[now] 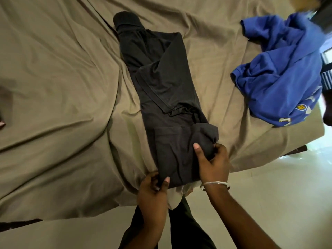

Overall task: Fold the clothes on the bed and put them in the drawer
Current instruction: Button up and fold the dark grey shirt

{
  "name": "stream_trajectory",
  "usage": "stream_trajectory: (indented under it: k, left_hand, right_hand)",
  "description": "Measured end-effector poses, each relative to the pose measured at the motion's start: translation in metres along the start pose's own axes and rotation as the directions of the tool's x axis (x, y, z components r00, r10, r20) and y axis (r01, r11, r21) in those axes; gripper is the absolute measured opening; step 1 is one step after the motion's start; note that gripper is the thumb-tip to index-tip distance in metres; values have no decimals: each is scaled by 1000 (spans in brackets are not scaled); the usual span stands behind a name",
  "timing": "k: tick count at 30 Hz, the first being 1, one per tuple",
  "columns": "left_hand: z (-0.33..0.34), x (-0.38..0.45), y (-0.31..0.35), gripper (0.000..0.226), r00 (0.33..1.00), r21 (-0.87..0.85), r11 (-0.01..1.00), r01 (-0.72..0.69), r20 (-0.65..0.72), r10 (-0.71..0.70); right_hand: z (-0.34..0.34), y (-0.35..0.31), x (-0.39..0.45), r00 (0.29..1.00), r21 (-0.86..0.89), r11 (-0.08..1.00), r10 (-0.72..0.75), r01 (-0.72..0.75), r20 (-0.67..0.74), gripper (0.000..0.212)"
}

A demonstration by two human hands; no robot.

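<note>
At the near edge of the bed (53, 105), both hands pinch the dark trousers (161, 83): left hand (152, 191) on the bottom corner, right hand (212, 164) bunching the side. Beyond the grip the legs lie loose; lifting unevenly could undo the fold.

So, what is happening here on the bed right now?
A person is folding a dark garment that lies stretched out lengthwise on the bed sheet. Both hands grip its near end at the edge of the bed: the left hand holds the near left corner, and the right hand pinches the bunched cloth on the right side. A blue shirt lies crumpled farther to the right, not yet folded. No drawer is in view.
</note>
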State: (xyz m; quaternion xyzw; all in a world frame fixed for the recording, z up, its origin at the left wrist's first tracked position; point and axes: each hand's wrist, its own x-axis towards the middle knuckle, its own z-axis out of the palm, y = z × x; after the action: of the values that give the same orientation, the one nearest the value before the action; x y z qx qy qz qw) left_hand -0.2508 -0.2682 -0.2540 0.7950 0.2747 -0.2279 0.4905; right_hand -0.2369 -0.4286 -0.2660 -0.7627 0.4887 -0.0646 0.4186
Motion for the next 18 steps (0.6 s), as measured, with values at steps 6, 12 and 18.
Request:
stream_trajectory:
  k: [6,12,18]
  left_hand:
    - [3,16,17,20,994,-108,993,36,109,-24]
    - [7,23,1,12,992,-76,997,22,126,-13]
    - [5,22,13,21,986,-49,998,29,168,-20]
  right_hand:
    - [1,-6,-8,990,276,955,-132,113,54,18]
    - [3,-2,22,996,81,997,5,-12,85,25]
    - [0,13,-11,998,-22,998,59,-59,16,58]
